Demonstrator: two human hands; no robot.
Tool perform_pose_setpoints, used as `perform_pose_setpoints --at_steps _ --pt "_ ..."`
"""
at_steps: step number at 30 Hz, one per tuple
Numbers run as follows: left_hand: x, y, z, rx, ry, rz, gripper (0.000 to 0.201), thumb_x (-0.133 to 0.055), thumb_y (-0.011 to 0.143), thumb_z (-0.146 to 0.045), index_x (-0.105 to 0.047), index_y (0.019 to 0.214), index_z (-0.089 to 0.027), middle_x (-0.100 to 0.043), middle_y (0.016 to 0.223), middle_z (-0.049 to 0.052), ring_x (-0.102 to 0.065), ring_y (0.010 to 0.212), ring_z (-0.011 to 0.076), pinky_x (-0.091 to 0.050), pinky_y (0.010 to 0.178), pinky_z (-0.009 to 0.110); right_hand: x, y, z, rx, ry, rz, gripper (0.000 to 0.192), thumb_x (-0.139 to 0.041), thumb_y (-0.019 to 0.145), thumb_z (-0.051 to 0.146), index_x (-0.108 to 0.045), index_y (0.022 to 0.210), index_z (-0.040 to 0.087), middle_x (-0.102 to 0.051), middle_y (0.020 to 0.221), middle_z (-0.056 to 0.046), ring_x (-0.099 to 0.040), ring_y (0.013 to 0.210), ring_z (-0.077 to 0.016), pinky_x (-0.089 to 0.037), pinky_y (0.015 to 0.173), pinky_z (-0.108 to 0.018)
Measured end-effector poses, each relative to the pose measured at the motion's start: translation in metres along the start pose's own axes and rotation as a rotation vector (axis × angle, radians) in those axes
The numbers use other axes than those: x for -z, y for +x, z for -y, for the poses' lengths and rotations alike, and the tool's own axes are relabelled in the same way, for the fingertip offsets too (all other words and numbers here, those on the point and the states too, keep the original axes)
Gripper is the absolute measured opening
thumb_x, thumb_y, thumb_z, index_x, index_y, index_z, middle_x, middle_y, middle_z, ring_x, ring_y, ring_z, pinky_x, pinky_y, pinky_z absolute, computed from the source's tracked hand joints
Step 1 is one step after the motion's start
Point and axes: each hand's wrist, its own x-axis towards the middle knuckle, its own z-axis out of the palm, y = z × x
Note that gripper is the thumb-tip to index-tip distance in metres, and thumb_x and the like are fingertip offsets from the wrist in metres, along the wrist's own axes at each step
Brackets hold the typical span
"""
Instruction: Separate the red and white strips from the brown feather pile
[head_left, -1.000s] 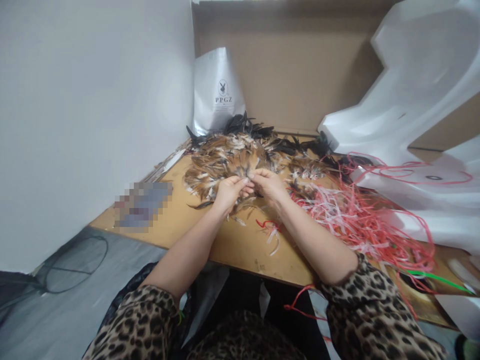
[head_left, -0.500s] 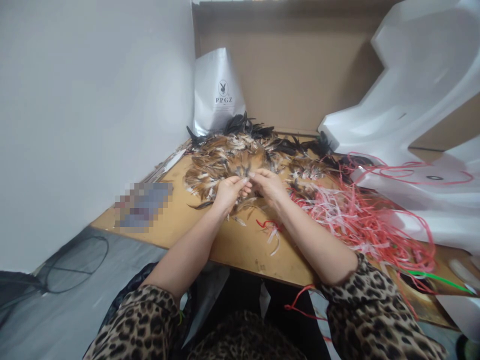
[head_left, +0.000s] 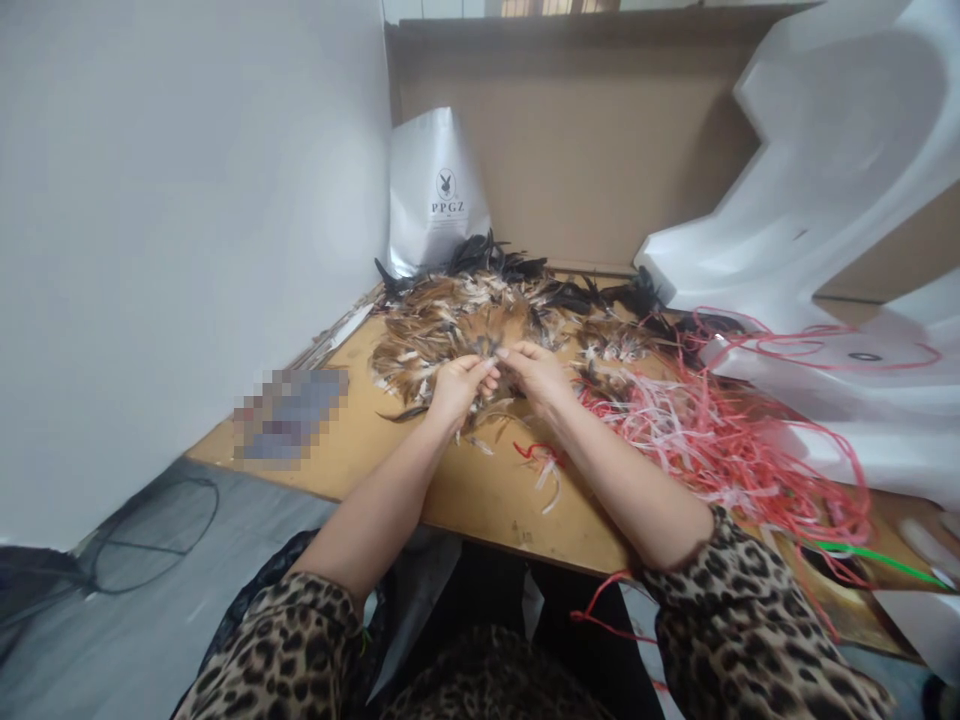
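Note:
A heap of brown, white and black feathers (head_left: 450,320) lies on a wooden table (head_left: 480,490). My left hand (head_left: 457,388) is closed around a small bunch of brown feathers at the heap's near edge. My right hand (head_left: 536,372) meets it fingertip to fingertip and pinches the same bunch. A few loose feathers (head_left: 547,480) lie on the table just in front of my hands.
A tangle of red and pink plastic strips (head_left: 720,430) spreads to the right of my hands. A white PPGZ bag (head_left: 439,195) stands against the cardboard back wall. White foam shapes (head_left: 825,200) fill the right side. A white wall (head_left: 187,200) closes the left.
The view has shifted slightly downward. My hands stay together at the feather bunch with only small finger movement.

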Motion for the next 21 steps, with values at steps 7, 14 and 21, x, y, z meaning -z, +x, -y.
perform_pose_setpoints --at_steps 7,14,21 --pt "0.007 0.006 0.000 0.025 -0.124 -0.080 0.022 -0.067 0.067 -0.033 -0.059 0.066 -0.012 -0.057 0.058 0.000 -0.047 0.047 0.0027 -0.034 0.045 0.014 0.004 0.019 0.037 0.133 -0.012 -0.116 0.037 -0.070 0.057 0.049 -0.060 0.075 0.018 -0.063 0.077 0.000 -0.055 0.062 -0.0089 -0.036 0.051 -0.020" --pt "0.006 0.005 -0.004 0.043 -0.195 -0.101 0.022 -0.070 0.064 -0.031 -0.058 0.067 -0.012 -0.058 0.062 0.000 -0.047 0.049 0.0026 -0.034 0.045 0.014 0.018 0.035 0.086 0.337 -0.117 -0.150 0.039 -0.065 0.064 0.055 -0.058 0.075 0.018 -0.062 0.074 -0.001 -0.055 0.059 -0.0081 -0.037 0.050 -0.020" --pt "0.007 0.005 -0.004 0.046 -0.209 -0.085 0.022 -0.069 0.065 -0.031 -0.057 0.069 -0.012 -0.058 0.064 -0.001 -0.048 0.049 0.0018 -0.035 0.046 0.014 0.036 0.009 0.094 0.351 -0.314 -0.102 0.034 -0.065 0.067 0.051 -0.062 0.068 0.017 -0.063 0.068 -0.002 -0.053 0.055 -0.0088 -0.039 0.052 -0.023"
